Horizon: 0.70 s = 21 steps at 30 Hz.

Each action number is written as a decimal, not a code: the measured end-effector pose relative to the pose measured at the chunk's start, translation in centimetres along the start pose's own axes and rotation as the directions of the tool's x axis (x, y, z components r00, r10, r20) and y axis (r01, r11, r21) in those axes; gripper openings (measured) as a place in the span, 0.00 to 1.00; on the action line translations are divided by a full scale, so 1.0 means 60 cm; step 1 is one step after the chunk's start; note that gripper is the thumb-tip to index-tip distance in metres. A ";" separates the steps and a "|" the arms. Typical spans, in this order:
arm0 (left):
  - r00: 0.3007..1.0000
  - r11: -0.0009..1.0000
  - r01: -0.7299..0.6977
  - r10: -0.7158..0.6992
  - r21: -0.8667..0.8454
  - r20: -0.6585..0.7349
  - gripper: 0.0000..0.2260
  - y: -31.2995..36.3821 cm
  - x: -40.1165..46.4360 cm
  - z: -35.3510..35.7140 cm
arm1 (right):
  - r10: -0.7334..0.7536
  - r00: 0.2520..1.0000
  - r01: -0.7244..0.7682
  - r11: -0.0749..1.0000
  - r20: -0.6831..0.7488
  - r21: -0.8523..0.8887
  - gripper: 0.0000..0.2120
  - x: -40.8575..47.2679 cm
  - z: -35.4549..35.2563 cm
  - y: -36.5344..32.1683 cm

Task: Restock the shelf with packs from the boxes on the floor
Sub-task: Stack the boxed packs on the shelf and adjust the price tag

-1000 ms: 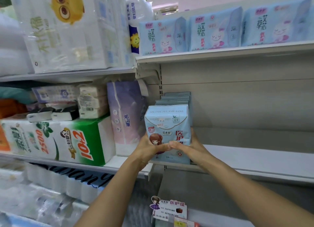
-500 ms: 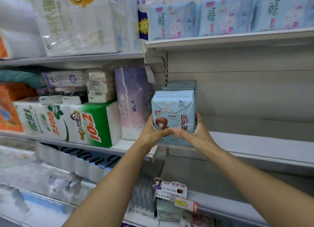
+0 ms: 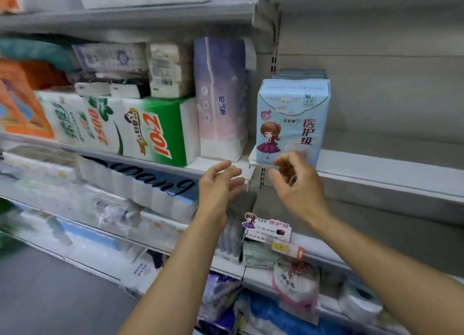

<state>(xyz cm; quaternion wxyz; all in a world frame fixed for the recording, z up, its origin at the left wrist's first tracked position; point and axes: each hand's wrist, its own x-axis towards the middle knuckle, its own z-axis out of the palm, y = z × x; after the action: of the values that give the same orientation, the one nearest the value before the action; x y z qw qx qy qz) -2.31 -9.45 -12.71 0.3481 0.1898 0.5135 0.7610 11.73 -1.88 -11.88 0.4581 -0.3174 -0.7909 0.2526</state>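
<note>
A light-blue pack [image 3: 292, 118] with a cartoon girl in a purple dress stands upright at the left end of the grey shelf [image 3: 376, 169], with more packs of the same kind lined up behind it. My left hand [image 3: 218, 184] hovers just below and left of the pack, fingers loosely curled, holding nothing. My right hand [image 3: 296, 181] is in front of the pack's lower edge, fingers relaxed and apart from it, also holding nothing.
Left of the pack stand a pale purple tissue pack [image 3: 221, 96] and a green-and-white paper pack [image 3: 150, 131]. The shelf stretches bare to the right of the pack. A price tag card [image 3: 270, 228] hangs on the shelf below, above more wrapped goods.
Both hands have let go of the blue pack and drawn back down toward me. The pack stays standing on the shelf. My view has tilted downward.
</note>
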 end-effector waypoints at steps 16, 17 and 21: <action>0.807 0.898 0.434 -0.423 -0.071 -0.413 0.04 -0.239 -0.064 -0.393 | 0.416 0.573 -0.609 0.792 0.706 0.028 0.09 -0.272 0.313 0.126; 0.784 0.884 0.458 -0.449 -0.089 -0.429 0.05 -0.258 -0.072 -0.408 | 0.437 0.537 -0.632 0.775 0.721 0.001 0.09 -0.290 0.324 0.136; 0.668 0.819 0.545 -0.554 -0.180 -0.497 0.05 -0.360 -0.111 -0.469 | 0.493 0.382 -0.691 0.714 0.782 -0.112 0.06 -0.365 0.373 0.194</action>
<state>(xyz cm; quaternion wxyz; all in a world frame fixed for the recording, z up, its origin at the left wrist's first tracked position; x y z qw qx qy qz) -8.72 -27.59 -43.26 0.4074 -0.1929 0.6154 0.6466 3.38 -12.59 -42.38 -0.0119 -0.3851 -0.7013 0.5998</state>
